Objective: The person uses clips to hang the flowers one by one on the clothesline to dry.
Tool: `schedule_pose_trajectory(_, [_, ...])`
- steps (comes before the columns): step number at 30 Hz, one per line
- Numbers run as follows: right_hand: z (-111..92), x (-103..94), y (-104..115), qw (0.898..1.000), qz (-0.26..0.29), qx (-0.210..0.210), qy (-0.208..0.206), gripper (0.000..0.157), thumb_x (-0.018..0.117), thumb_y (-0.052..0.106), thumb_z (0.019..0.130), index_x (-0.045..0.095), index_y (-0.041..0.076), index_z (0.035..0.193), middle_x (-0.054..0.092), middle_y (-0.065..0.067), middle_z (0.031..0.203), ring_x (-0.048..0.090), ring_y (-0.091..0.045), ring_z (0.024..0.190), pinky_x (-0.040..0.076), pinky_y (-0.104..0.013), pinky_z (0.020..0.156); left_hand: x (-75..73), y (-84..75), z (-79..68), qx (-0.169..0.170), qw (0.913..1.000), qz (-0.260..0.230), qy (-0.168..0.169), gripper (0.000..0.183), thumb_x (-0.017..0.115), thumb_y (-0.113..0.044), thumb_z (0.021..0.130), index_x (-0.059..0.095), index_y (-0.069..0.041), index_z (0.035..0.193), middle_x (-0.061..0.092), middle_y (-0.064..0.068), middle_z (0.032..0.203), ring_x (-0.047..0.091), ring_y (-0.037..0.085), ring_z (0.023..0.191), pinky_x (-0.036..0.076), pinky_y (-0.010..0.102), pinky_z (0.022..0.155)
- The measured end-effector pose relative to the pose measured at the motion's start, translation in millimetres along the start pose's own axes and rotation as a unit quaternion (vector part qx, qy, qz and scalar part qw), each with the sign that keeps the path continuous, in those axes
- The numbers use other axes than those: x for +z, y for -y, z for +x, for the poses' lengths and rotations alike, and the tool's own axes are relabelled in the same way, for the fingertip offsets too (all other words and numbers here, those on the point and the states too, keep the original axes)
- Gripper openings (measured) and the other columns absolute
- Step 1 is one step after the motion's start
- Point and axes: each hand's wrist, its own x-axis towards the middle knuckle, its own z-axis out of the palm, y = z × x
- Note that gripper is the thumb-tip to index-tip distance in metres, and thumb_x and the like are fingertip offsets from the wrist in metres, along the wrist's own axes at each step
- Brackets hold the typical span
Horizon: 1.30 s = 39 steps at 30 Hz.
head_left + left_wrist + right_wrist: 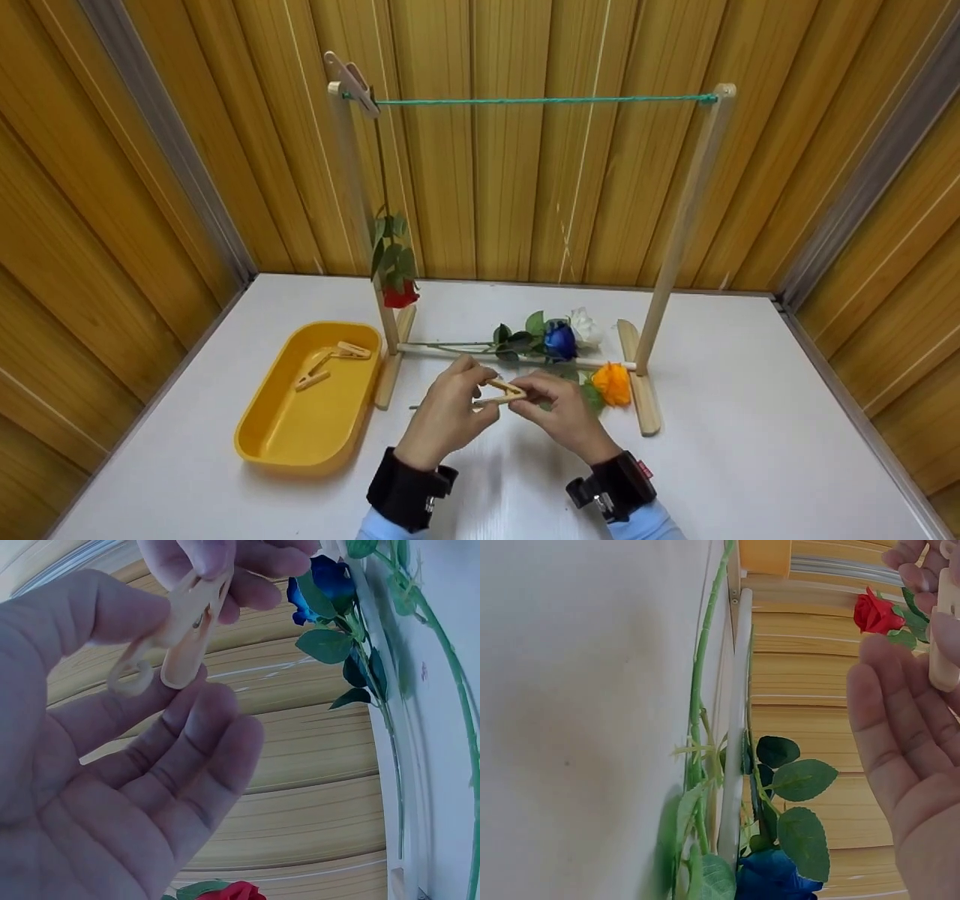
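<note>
Left hand (454, 409) and right hand (564, 412), fingers pinching opposite ends of one smooth, pale tan, V-shaped clothespin (514, 389), aloft over the white tabletop (750, 420). Beyond: ruffled orange rose (612, 385), then layered blue rose (559, 340); behind, red rose (400, 294) hanging head-down below taut green cord (540, 100), wood-grained ribbed wall (510, 210) farthest.

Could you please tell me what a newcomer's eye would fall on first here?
Probably the red rose, hanging bloom down at the left end of the green cord. Next, perhaps, come the left hand and right hand, pinching one clothespin between them in the middle foreground, and the yellow tray to their left.
</note>
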Motion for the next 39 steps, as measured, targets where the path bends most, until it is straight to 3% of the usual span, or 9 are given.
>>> schedule_pose_trajectory(9, [1.3,-2.4,3.5,1.0,0.003,-0.018,-0.006,0.022,0.076,0.003,0.089,0.075,-0.002,0.111,0.074,-0.014,0.098,0.068,-0.009,0.084,0.06,-0.024,0.073,-5.4,0.7,1.5,0.02,0.9998,0.0,0.007,0.018,0.079,-0.012,0.091,0.075,-0.006,0.107,0.059,0.001,0.093,0.059,0.014,0.08,0.052,0.025,0.071])
schedule_pose_trajectory(16, [3.1,-1.4,5.4,0.997,0.066,-0.021,0.023,0.025,0.072,0.001,0.093,0.072,-0.006,0.117,0.071,-0.02,0.102,0.072,-0.016,0.085,0.061,-0.026,0.075,-11.4,2.0,0.0,0.06,0.9978,0.03,-0.003,0.011,0.08,-0.015,0.091,0.077,-0.007,0.098,0.062,0.002,0.088,0.06,0.012,0.076,0.052,0.023,0.069])
schedule_pose_trajectory(20, [4.0,0.0,7.5,0.997,0.071,-0.027,0.032,0.025,0.072,0.002,0.094,0.071,-0.005,0.118,0.071,-0.019,0.1,0.072,-0.017,0.084,0.061,-0.027,0.075,-15.7,2.3,-1.5,0.073,0.9966,0.036,-0.01,0.01,0.081,-0.016,0.09,0.078,-0.008,0.096,0.065,0.001,0.085,0.061,0.011,0.074,0.052,0.024,0.067])
schedule_pose_trajectory(25, [3.7,1.5,7.7,0.997,0.071,-0.016,0.034,0.025,0.071,0.003,0.094,0.071,-0.005,0.118,0.071,-0.019,0.1,0.074,-0.023,0.082,0.061,-0.029,0.075,-14.5,2.2,-3.0,0.065,0.9972,0.036,-0.01,0.013,0.081,-0.017,0.091,0.077,-0.007,0.097,0.064,0.002,0.088,0.063,0.014,0.076,0.054,0.025,0.069])
schedule_pose_trajectory(33, [1.3,2.2,8.1,0.995,0.097,-0.002,0.024,0.024,0.07,0.0,0.094,0.071,-0.009,0.116,0.07,-0.023,0.1,0.074,-0.029,0.078,0.062,-0.032,0.074,-8.0,-1.6,-6.2,0.05,0.9971,0.055,-0.018,0.021,0.081,-0.012,0.086,0.07,-0.007,0.103,0.058,0.003,0.093,0.053,0.013,0.078,0.047,0.026,0.067])
schedule_pose_trajectory(39, [0.5,2.4,11.1,0.994,0.104,-0.009,0.018,0.026,0.069,-0.001,0.095,0.069,-0.011,0.119,0.071,-0.025,0.102,0.074,-0.023,0.08,0.062,-0.033,0.074,-7.4,-2.1,-3.1,0.055,0.9981,0.013,-0.024,0.025,0.083,-0.011,0.086,0.07,-0.007,0.106,0.066,0.004,0.097,0.062,0.017,0.085,0.054,0.03,0.072])
